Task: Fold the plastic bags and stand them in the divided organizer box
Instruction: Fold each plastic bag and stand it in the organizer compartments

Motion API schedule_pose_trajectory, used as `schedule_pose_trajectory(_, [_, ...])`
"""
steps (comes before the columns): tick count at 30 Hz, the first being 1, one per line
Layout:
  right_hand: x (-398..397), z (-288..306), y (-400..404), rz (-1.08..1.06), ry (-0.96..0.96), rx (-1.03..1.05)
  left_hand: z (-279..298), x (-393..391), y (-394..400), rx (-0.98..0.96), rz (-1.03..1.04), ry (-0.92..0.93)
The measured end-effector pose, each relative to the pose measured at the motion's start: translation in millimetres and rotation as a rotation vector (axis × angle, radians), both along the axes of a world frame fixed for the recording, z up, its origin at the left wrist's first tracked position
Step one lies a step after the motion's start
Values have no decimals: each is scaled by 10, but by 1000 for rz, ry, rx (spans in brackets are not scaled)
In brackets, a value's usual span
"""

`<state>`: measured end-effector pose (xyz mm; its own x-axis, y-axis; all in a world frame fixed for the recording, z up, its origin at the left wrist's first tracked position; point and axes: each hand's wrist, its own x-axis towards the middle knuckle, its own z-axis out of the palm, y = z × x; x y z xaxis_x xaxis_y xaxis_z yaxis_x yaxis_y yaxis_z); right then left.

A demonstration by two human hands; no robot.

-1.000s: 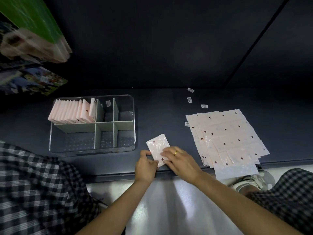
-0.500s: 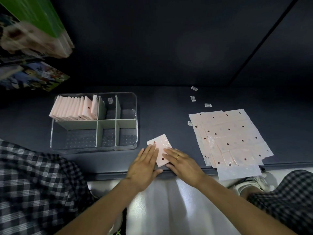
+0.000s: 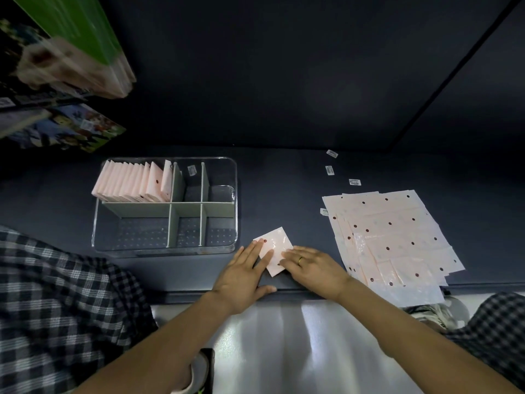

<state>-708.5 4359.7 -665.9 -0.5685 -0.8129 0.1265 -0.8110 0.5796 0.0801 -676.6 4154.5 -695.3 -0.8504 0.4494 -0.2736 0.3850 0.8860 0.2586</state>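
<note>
A small folded pink plastic bag (image 3: 275, 245) with dark dots lies flat on the dark shelf near its front edge. My left hand (image 3: 245, 275) rests flat with spread fingers on the bag's left side. My right hand (image 3: 314, 267), wearing a ring, presses flat on its right side. The clear divided organizer box (image 3: 234, 177) stands to the left; its back-left compartment holds several folded bags (image 3: 130, 183) standing upright. A pile of unfolded pink dotted bags (image 3: 389, 237) lies to the right.
Small white labels (image 3: 329, 170) lie on the shelf behind the pile. Boxed goods (image 3: 65, 129) hang at the upper left. My checked-clothed knees (image 3: 56, 302) flank the shelf, and a pale floor (image 3: 284, 351) shows below its front edge.
My left hand went from pinching the bag's lower-left corner to lying flat with fingers spread on it. The right hand stayed pressing the bag; the view shifted slightly.
</note>
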Motion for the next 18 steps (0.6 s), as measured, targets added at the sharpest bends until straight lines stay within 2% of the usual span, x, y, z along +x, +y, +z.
schedule_pose_trajectory(4, [-54, 294, -34, -96, -101, -111, 252, -46, 31, 230, 157, -91])
schedule_pose_trajectory(9, [-212, 793, -165, -326, -424, -215, 757, -170, -41, 369, 346, -125])
schedule_pose_trajectory(16, [-439, 1538, -852, -375, -872, -483, 1539, -543, -923, 323, 162, -97])
schedule_pose_trajectory(18, [-464, 1595, -1159, -343, -904, -472, 1640, -628, -1181, 316, 125, -106])
